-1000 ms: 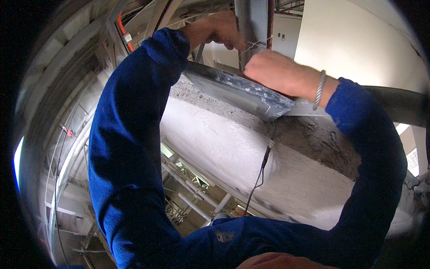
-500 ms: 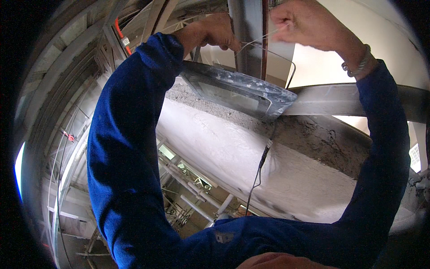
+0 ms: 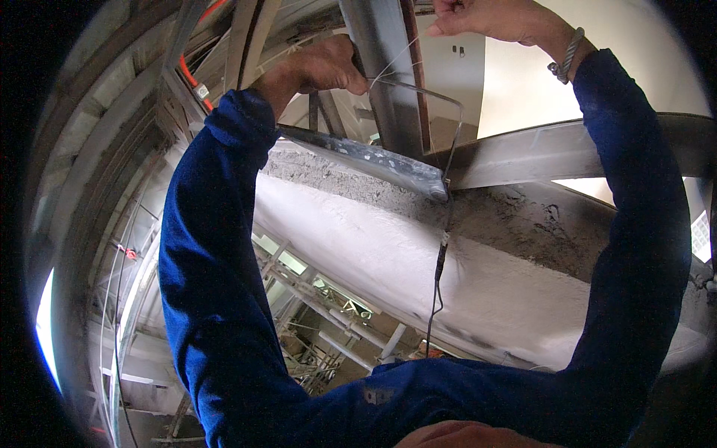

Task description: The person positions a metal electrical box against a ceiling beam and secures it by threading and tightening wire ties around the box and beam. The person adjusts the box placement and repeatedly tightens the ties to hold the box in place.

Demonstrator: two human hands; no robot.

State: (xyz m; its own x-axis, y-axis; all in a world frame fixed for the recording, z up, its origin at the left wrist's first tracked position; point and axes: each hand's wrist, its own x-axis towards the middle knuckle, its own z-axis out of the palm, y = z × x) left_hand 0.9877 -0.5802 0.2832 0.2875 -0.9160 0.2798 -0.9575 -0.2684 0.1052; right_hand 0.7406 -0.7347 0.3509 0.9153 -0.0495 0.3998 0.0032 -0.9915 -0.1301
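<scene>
Right hand [image 3: 497, 18], raised higher than in the earlier frame, pinches the string [image 3: 401, 57], which slants straight across the metal post [image 3: 377, 45]; left hand [image 3: 328, 66], curled beside it, grips the lower part in its fingertips

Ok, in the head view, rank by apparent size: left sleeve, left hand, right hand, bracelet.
1. Left sleeve
2. Left hand and right hand: unranked, look alike, right cropped at top
3. Bracelet

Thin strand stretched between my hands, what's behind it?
Behind the thin strand stands a grey upright beam, with a pale wall visible to the right. Whatever lies directly behind that beam is covered.
</scene>
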